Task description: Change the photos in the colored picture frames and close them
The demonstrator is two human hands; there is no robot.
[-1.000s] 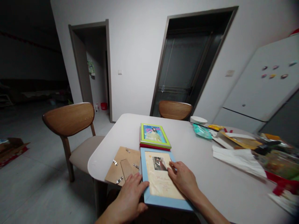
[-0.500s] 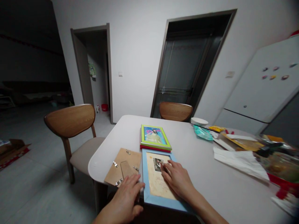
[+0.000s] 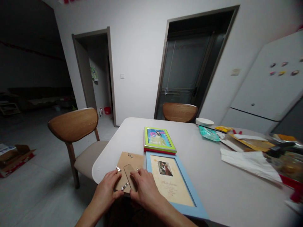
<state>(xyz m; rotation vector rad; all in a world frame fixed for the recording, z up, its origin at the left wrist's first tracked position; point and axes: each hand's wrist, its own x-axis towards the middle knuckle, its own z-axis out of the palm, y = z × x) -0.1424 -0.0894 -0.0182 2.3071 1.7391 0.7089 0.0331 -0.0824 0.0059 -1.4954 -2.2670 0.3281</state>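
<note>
A brown picture frame backing board (image 3: 123,160) lies on the white table at its near left edge, with metal clips and a stand flap on its upper face. My left hand (image 3: 107,186) grips its left edge, thumb by the near edge. On the right side of the board, my right hand (image 3: 145,187) has its fingers over the edge and its thumb near the front. Beside my right hand lies a light blue picture frame (image 3: 189,183) holding a cream sheet with a small photo. Behind it rests a green picture frame (image 3: 174,145) on top of a red one.
The white table (image 3: 203,164) carries a teal packet (image 3: 209,133), a white bowl (image 3: 204,122), white paper (image 3: 248,162) and packaging on the right. Wooden chairs stand at the left (image 3: 73,124) and far side (image 3: 180,112). An open carton (image 3: 17,159) sits on the floor.
My right hand has left the sheet in the blue frame and moved left onto the backing board. My left hand has shifted to the board's left edge. The view has tilted slightly.
</note>
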